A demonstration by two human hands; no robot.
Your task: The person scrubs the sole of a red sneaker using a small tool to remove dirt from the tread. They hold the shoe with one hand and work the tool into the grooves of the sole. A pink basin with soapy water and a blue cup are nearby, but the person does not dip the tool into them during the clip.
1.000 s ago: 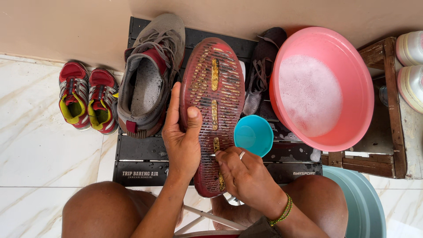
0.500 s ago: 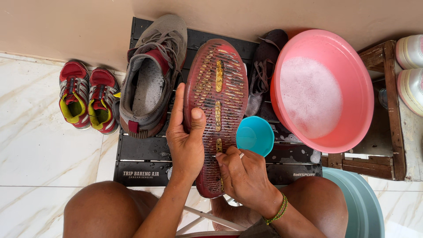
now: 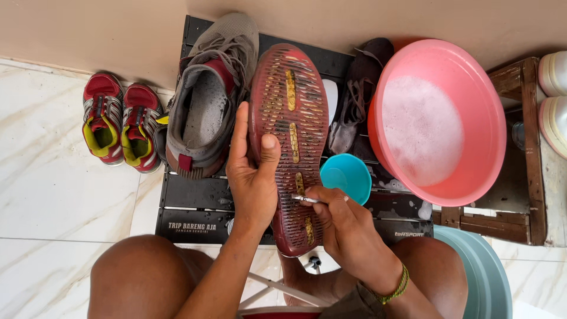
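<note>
Left hand (image 3: 253, 177) clamps the upturned red shoe (image 3: 289, 136), thumb flat on its sole. Right hand (image 3: 345, 227) pinches a thin metal pick (image 3: 304, 199) into the grooves just left of the teal cup (image 3: 347, 176) (best kept shallow, following each groove).

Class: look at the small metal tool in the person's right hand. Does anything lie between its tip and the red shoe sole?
Nothing visible does. The right hand points the thin metal tool straight onto the red sole, which the left hand steadies from the side; its thumb rests above the tip.
</note>
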